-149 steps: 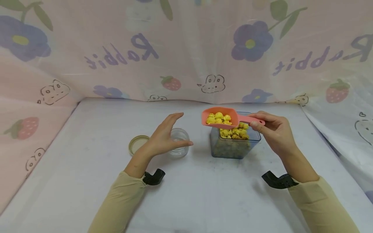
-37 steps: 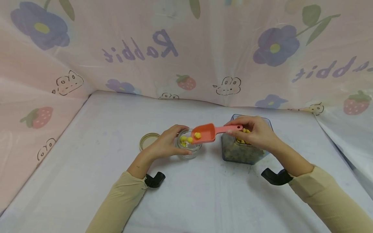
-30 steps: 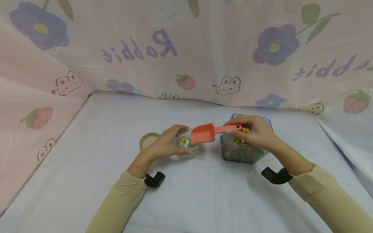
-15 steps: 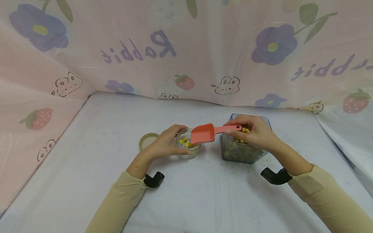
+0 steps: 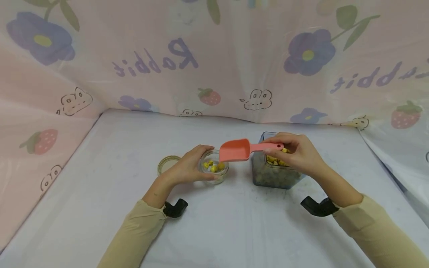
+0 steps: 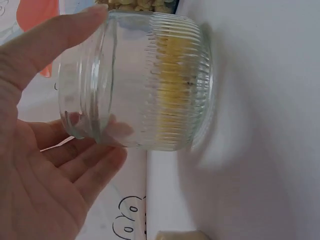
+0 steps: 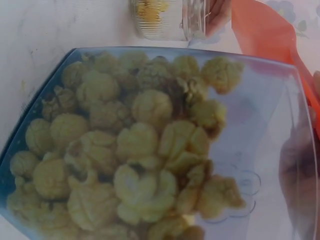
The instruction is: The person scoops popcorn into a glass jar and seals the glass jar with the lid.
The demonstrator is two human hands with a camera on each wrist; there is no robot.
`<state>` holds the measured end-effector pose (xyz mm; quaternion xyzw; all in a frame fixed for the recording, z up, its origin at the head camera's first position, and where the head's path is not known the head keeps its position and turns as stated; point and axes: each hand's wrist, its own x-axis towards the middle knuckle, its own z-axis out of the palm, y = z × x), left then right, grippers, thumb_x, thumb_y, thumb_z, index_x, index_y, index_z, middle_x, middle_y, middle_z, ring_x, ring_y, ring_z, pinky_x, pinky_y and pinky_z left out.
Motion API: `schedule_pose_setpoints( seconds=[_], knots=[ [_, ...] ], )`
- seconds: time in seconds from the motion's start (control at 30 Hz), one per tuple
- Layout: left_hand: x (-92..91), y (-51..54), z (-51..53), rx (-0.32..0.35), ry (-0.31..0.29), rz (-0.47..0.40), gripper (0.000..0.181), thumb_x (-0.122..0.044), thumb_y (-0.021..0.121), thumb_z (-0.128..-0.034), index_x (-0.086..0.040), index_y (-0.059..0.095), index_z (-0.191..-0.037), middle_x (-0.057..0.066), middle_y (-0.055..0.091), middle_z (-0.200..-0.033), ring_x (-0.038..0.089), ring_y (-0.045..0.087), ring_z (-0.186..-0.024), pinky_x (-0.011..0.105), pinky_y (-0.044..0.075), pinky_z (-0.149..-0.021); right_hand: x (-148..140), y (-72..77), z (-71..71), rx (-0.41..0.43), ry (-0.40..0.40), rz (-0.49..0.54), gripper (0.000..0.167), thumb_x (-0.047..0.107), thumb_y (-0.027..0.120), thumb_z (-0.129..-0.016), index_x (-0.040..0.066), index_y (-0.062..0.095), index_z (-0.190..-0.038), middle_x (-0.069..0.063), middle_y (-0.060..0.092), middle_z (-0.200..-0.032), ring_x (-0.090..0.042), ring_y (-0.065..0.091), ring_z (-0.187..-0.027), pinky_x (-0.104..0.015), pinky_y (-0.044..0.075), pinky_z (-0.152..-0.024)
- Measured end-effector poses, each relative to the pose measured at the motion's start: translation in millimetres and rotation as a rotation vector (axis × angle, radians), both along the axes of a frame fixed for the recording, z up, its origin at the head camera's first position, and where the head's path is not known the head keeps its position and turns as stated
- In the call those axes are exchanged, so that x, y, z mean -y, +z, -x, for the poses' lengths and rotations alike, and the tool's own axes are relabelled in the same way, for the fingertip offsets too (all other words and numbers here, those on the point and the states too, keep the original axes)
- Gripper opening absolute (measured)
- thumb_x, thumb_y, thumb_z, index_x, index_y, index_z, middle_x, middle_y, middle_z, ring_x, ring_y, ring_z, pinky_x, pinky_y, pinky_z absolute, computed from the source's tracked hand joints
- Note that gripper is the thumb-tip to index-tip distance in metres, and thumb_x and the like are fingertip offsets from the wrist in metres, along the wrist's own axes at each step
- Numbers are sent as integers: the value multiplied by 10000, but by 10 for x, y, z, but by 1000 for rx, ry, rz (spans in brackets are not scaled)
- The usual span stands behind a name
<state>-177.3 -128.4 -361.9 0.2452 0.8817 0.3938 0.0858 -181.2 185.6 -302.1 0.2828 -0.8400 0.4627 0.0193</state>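
Note:
My left hand (image 5: 189, 166) holds a clear glass jar (image 6: 131, 85) near its rim, thumb on one side and fingers on the other. A few yellow popcorn pieces (image 5: 213, 168) lie at the jar's bottom, and the jar stands on the table. With fingers and thumb, my right hand (image 5: 305, 154) pinches the handle of a coral-pink scoop (image 5: 234, 150). No popcorn shows in the scoop's bowl, whose tip is over the jar's right rim. Under the right hand stands a bluish see-through container (image 5: 271, 178) with popcorn (image 7: 95, 135) inside; the hand hides part of its opening.
A round gold-rimmed lid (image 5: 166, 163) lies left of the jar, partly behind the left hand. The white table (image 5: 214, 230) is bounded at the back and sides by a printed curtain (image 5: 228, 74). Black mounts sit on both wrists.
Popcorn has gone from the scoop into the jar, which the left hand has taken hold of since five seconds ago. In the last half second the scoop has risen slightly and moved a little right.

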Motion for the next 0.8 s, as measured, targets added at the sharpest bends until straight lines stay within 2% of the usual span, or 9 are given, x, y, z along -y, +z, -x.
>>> schedule_pose_setpoints(
  seconds=[0.23, 0.47, 0.8],
  knots=[
    [-52, 34, -13, -36, 18, -24, 890, -328, 839, -729, -66, 369, -1438, 104, 417, -1449, 282, 378, -1365, 476, 331, -1122, -59, -10, -38, -26, 1, 98, 239, -87, 681, -815, -46, 697, -1049, 75, 668, -950, -99, 526, -714, -210, 442, -531],
    [-187, 125, -69, -70, 72, -94, 927, -428, 817, -735, -131, 327, -1464, 3, 349, -1486, 181, 309, -1398, 433, 298, -1148, -154, -27, -69, -55, -39, 206, 241, -149, 642, -803, -82, 690, -1030, 51, 684, -941, -94, 542, -715, -164, 472, -573],
    [-403, 229, -66, -119, 77, -151, 959, -407, 833, -718, -113, 314, -1469, 19, 353, -1485, 170, 310, -1399, 425, 298, -1149, -277, -21, -104, -45, -73, 330, 229, -174, 625, -811, -114, 681, -1025, 28, 695, -931, -85, 557, -677, -138, 504, -590]
  ],
)
